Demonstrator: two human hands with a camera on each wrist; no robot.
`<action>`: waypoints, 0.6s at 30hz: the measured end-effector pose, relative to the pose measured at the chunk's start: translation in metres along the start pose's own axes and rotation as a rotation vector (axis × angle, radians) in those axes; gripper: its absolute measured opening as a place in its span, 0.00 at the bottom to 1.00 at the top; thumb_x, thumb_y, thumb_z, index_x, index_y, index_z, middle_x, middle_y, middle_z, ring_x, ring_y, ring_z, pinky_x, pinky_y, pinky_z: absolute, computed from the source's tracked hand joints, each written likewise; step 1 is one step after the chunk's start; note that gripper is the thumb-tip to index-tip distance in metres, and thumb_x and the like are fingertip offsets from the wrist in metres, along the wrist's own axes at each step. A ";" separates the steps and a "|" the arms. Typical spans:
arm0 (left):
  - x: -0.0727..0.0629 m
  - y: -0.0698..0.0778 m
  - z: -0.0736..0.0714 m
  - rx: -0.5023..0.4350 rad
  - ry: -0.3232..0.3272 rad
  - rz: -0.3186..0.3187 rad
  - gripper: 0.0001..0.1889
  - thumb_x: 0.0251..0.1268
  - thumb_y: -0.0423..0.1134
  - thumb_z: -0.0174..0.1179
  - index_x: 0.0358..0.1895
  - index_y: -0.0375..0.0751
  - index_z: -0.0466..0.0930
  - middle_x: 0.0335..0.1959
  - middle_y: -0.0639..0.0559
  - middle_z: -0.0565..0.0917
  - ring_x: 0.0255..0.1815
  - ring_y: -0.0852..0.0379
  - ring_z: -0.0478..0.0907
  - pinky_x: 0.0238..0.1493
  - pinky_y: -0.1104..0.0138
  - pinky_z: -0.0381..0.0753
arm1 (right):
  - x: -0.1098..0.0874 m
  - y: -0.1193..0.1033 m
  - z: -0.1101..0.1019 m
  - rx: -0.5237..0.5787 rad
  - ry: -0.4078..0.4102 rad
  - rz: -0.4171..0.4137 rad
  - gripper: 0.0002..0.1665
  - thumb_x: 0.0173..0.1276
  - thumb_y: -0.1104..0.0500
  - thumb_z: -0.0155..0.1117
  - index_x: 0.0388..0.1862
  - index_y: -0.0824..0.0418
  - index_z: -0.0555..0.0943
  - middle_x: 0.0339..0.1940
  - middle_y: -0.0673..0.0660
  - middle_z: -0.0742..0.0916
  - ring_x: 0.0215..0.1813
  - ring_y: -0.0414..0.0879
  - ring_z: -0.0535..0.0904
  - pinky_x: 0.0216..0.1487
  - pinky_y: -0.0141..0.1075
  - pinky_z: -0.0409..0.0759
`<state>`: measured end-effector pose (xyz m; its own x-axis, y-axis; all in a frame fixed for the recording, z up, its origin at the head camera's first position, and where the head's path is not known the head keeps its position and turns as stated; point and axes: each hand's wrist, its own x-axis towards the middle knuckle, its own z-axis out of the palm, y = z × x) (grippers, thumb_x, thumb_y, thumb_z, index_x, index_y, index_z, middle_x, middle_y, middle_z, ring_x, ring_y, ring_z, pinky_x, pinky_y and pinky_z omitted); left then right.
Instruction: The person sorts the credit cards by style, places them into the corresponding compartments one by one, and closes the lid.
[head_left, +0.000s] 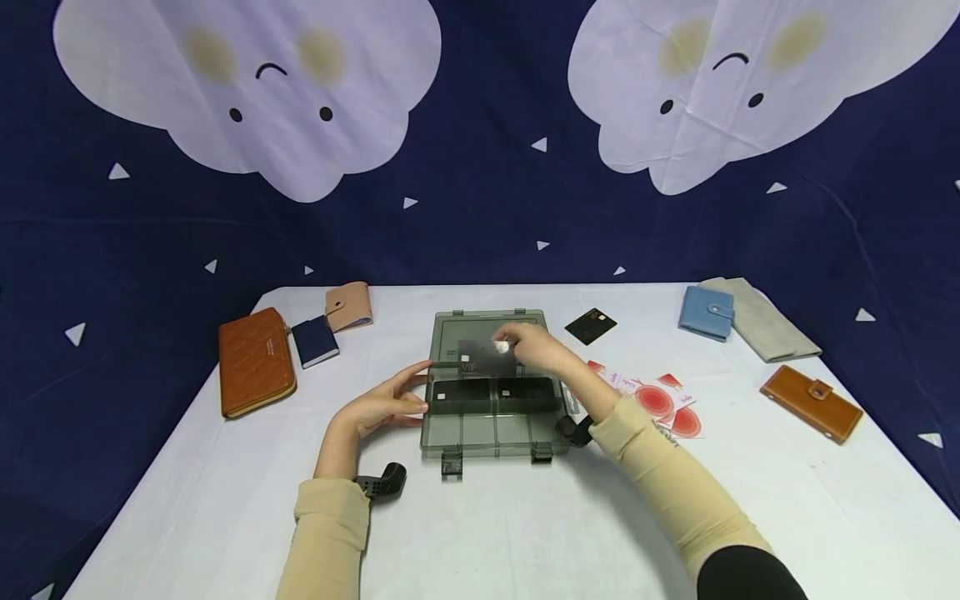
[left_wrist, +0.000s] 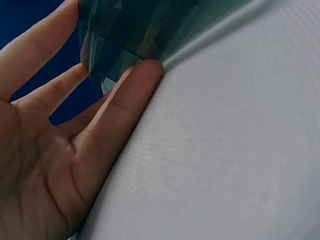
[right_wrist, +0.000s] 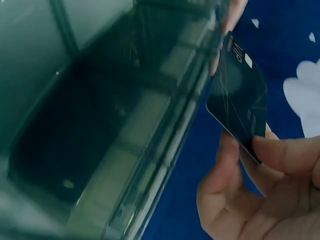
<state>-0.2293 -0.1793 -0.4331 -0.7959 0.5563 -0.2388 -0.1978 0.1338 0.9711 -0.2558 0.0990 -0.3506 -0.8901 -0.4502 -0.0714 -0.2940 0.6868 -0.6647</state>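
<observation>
A grey-green translucent plastic box (head_left: 476, 437) with compartments lies in the middle of the table. Two dark cards, a left one (head_left: 460, 396) and a right one (head_left: 527, 395), show side by side in it. My left hand (head_left: 386, 406) touches the box's left side, fingers spread; in the left wrist view its fingertips (left_wrist: 150, 70) rest against the wall. Over the rear part of the box, my right hand (head_left: 528, 346) pinches a dark VIP card (right_wrist: 239, 95) between thumb and fingers. The card is tilted, near the box's edge in the right wrist view.
Right of the box lie a black card (head_left: 591, 326) and several red-and-white cards (head_left: 655, 402). Wallets stand farther right: blue (head_left: 705, 312), grey (head_left: 772, 325) and brown (head_left: 810, 402). At left are a quilted brown wallet (head_left: 257, 362), a navy booklet (head_left: 315, 340) and a beige wallet (head_left: 348, 306).
</observation>
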 end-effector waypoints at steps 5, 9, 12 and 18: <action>0.000 0.000 0.000 -0.006 -0.002 0.000 0.45 0.58 0.31 0.60 0.74 0.48 0.41 0.72 0.36 0.44 0.38 0.60 0.75 0.55 0.50 0.73 | 0.011 -0.011 0.016 -0.054 -0.082 0.022 0.18 0.63 0.74 0.50 0.47 0.63 0.80 0.43 0.63 0.84 0.32 0.47 0.78 0.32 0.34 0.77; 0.000 0.000 0.000 -0.006 -0.008 0.001 0.45 0.59 0.32 0.60 0.74 0.48 0.41 0.72 0.36 0.44 0.39 0.60 0.76 0.55 0.49 0.73 | 0.017 -0.015 0.024 -0.073 -0.115 0.020 0.17 0.61 0.76 0.51 0.42 0.62 0.82 0.37 0.61 0.84 0.26 0.45 0.79 0.29 0.33 0.80; 0.001 -0.001 -0.001 0.001 -0.012 0.002 0.44 0.59 0.32 0.60 0.74 0.48 0.41 0.72 0.36 0.43 0.40 0.59 0.76 0.56 0.49 0.72 | 0.020 -0.017 0.028 -0.082 -0.134 0.012 0.18 0.59 0.77 0.51 0.39 0.62 0.83 0.30 0.57 0.84 0.27 0.45 0.79 0.30 0.34 0.79; 0.001 -0.002 -0.001 0.007 -0.014 0.007 0.44 0.60 0.31 0.59 0.74 0.48 0.41 0.72 0.37 0.43 0.40 0.59 0.76 0.56 0.49 0.72 | 0.020 -0.018 0.029 -0.147 -0.134 0.007 0.15 0.59 0.75 0.53 0.33 0.61 0.83 0.28 0.53 0.85 0.27 0.43 0.77 0.29 0.31 0.74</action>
<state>-0.2308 -0.1799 -0.4353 -0.7889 0.5691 -0.2318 -0.1881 0.1355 0.9728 -0.2583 0.0614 -0.3614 -0.8410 -0.5100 -0.1807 -0.3443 0.7621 -0.5484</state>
